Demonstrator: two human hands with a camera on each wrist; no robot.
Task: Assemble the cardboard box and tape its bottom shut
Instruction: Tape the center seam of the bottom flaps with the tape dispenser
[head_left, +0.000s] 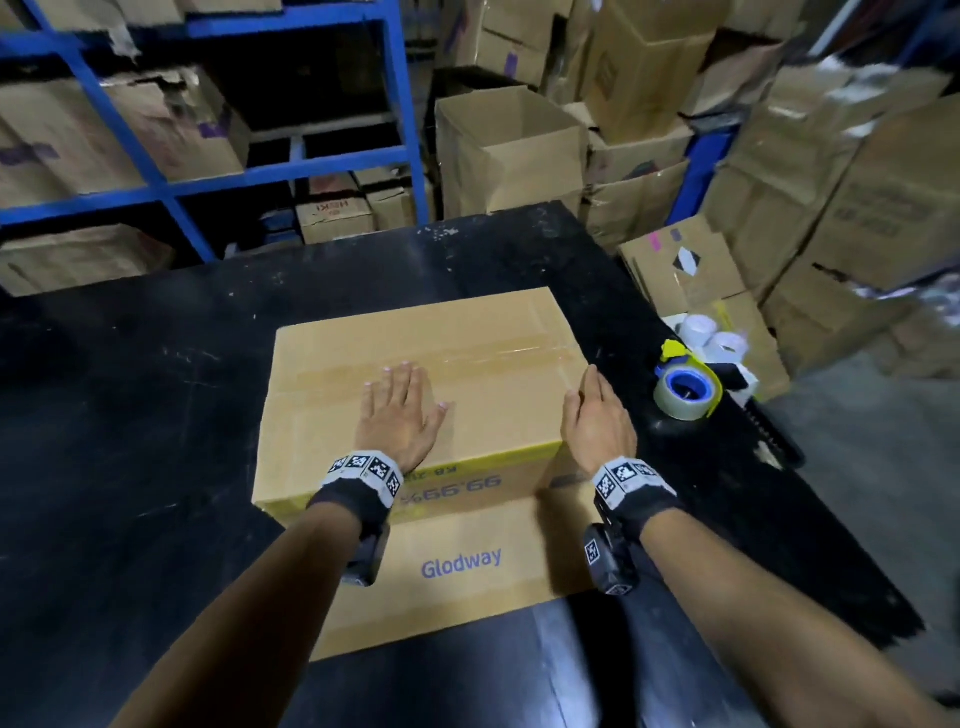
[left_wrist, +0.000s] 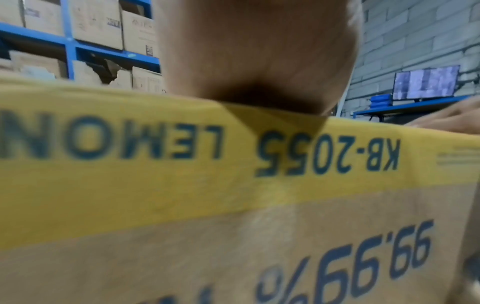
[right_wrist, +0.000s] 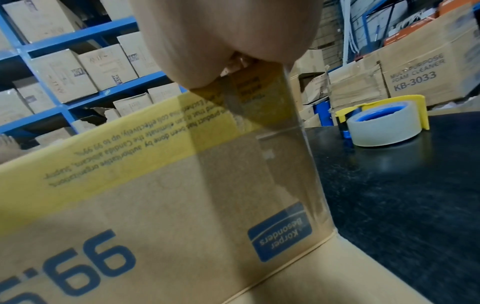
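A brown cardboard box (head_left: 483, 338) stands upside down on the black table (head_left: 130, 395), its printed side (left_wrist: 233, 226) facing me with a yellow band. Clear tape (head_left: 498, 353) runs along the seam of its upturned bottom. My left hand (head_left: 402, 410) lies flat on that bottom, fingers spread, just below the tape. My right hand (head_left: 597, 415) rests with straight fingers over the box's right top edge and side (right_wrist: 259, 156). A loose flap (head_left: 467, 566) marked Glodway lies flat toward me. A tape dispenser (head_left: 685, 387), yellow and blue with a clear roll (right_wrist: 384, 129), sits on the table right of the box.
Blue shelving (head_left: 156, 171) with cartons stands behind the table at left. Stacked cardboard boxes (head_left: 509, 150) crowd the back and right. White tape rolls (head_left: 711, 332) lie on a carton beyond the table's right edge. Bare black tabletop spreads left of the box.
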